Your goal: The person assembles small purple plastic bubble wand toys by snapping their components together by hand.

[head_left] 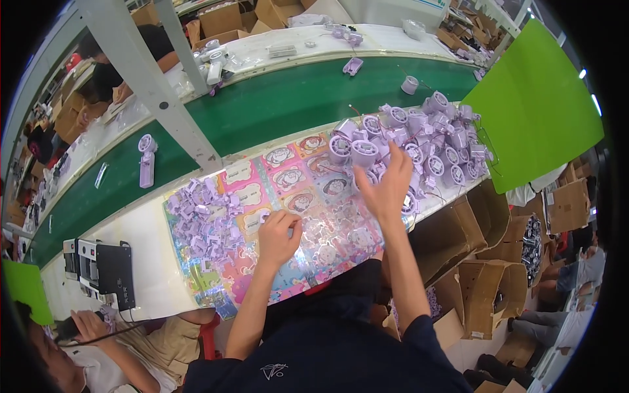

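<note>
My left hand (278, 239) is closed over the middle of a colourful sticker-printed mat (308, 259). A small lilac plastic part (264, 215) shows at its fingertips. Left of it lies a heap of small lilac plastic parts (208, 219). My right hand (388, 187) is open, thumb and fingers spread, at the near-left edge of a big pile of round lilac fan housings (452, 141) with thin wires. A fan housing (364, 153) lies right beside its fingers; whether they touch is hard to tell.
A green conveyor belt (262, 98) runs behind the table, carrying a lilac handheld fan body (147, 160) and a loose round housing (409, 84). A grey metal post (154, 85) rises at left. A black machine (105, 272) stands far left, near a seated co-worker (98, 354). Cardboard boxes (452, 239) stand right.
</note>
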A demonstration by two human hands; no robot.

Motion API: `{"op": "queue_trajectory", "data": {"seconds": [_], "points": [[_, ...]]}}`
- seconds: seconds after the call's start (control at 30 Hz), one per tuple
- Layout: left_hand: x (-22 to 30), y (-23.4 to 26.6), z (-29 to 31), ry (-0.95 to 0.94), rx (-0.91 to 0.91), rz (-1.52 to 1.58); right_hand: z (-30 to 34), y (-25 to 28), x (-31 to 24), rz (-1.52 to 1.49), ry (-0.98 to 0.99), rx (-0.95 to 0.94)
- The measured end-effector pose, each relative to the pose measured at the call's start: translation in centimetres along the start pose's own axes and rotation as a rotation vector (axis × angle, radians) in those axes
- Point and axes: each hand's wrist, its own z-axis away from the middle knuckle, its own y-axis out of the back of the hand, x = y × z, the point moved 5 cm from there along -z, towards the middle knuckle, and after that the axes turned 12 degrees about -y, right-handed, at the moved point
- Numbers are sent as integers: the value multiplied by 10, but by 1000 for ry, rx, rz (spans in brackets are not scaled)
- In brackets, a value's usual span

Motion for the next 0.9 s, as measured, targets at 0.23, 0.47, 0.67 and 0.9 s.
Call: {"op": "queue_trajectory", "data": {"seconds": [0.23, 0.47, 0.67, 0.9], "points": [[-3, 21, 1, -43, 290, -286, -29, -39, 29, 257, -144, -273], [-19, 17, 14, 31, 299, -206, 9, -1, -27, -154, 204, -134], [-25, 19, 12, 113, 374, 34, 105, -23, -13, -265, 124, -524], [-12, 20, 11, 103, 337, 53, 111, -35, -4, -297, -5, -598]]}}
